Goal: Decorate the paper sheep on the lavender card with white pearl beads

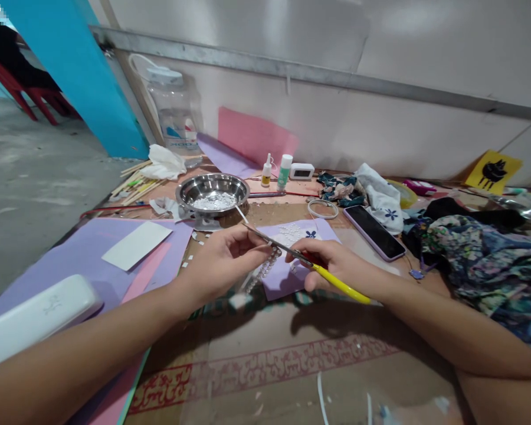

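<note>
**Left hand** point(223, 260): fingers are pinched closed on a strip of small white pearl-like beads point(265, 268). The strip hangs from the fingertips just above a lilac paper sheet point(287, 282) at the centre of the work area.

**Right hand** point(336, 265): closed around a slim metal tool with a yellow handle point(283, 248). Its point reaches across to the left fingertips at the strip's upper end. Whether the tip touches a bead cannot be told.

**Step in hand, as judged:** working the strip's end, or a single bead, with the tool's point. A next move would call for a steady pinch and a short, fine motion of the tip, with both hands kept close.

**Surroundings**
- A round stainless-steel bowl of white bits point(190, 184) sits just beyond the hands.
- A dark smartphone in a lilac case point(374, 231) lies to the right.
- Crumpled floral fabric point(482, 265) lies further right.
- A white oblong case point(35, 319) lies beside the left forearm.

**Room:** the brown cardboard surface point(269, 330) lies open on the near side. The back and right are crowded. The left edge gives onto a grey concrete floor point(30, 195).
</note>
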A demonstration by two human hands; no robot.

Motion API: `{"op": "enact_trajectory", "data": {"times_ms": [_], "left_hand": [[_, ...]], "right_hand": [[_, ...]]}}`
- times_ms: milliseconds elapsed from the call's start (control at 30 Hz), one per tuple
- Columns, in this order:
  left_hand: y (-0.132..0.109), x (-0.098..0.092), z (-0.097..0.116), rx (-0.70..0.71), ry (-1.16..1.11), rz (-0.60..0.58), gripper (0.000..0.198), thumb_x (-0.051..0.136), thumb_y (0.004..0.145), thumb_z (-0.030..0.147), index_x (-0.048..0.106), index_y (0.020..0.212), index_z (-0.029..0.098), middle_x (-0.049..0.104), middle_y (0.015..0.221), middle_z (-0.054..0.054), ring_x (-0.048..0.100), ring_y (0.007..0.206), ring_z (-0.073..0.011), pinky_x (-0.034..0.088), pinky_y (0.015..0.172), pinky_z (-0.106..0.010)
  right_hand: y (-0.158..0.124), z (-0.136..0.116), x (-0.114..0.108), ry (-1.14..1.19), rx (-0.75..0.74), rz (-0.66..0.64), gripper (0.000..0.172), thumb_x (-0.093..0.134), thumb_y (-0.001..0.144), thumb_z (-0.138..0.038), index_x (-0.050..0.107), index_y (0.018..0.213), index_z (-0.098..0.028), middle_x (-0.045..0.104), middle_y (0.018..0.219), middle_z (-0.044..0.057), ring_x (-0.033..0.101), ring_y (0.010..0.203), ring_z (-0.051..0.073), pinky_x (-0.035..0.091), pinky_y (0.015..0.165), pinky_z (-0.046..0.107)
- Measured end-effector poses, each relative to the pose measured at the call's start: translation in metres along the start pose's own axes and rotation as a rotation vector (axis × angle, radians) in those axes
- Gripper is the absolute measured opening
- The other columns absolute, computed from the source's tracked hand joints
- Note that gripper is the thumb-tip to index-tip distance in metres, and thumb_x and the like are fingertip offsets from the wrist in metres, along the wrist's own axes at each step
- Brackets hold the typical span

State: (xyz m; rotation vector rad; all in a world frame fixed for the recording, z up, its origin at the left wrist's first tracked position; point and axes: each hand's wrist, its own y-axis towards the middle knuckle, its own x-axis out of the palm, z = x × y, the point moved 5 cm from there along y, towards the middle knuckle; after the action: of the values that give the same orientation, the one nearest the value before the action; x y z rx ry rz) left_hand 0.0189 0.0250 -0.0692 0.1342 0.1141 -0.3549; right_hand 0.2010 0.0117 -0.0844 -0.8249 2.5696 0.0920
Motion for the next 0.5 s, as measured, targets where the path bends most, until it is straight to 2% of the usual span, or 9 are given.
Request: {"op": "enact_trajectory", "data": {"times_ms": [200, 500], "left_hand": [[-0.0002, 0.0002, 0.0003, -0.017, -0.017, 0.02, 0.014, 0.069, 0.067, 0.033, 0.062, 0.066, 0.021, 0.068, 0.072, 0.0, 0.064, 0.071, -0.0158, 0.056, 0.071, -0.029], [0.0003, 0.0013, 0.0016, -0.009, -0.021, -0.009, 0.013, 0.069, 0.067, 0.031, 0.061, 0.067, 0.021, 0.069, 0.074, 0.0, 0.065, 0.073, -0.0173, 0.056, 0.074, -0.031]], "right_hand": [[-0.0001, -0.0006, 0.0005, 0.021, 0.001, 0.001, 0.048, 0.081, 0.069, -0.058, 0.064, 0.095, -0.02, 0.062, 0.079, -0.001, 0.049, 0.073, 0.016, 0.038, 0.064, 0.026], [0.0007, 0.0021, -0.0024, -0.016, -0.016, 0.013, 0.046, 0.084, 0.067, -0.052, 0.065, 0.095, -0.021, 0.062, 0.08, -0.001, 0.049, 0.073, 0.016, 0.036, 0.066, 0.026]]}}
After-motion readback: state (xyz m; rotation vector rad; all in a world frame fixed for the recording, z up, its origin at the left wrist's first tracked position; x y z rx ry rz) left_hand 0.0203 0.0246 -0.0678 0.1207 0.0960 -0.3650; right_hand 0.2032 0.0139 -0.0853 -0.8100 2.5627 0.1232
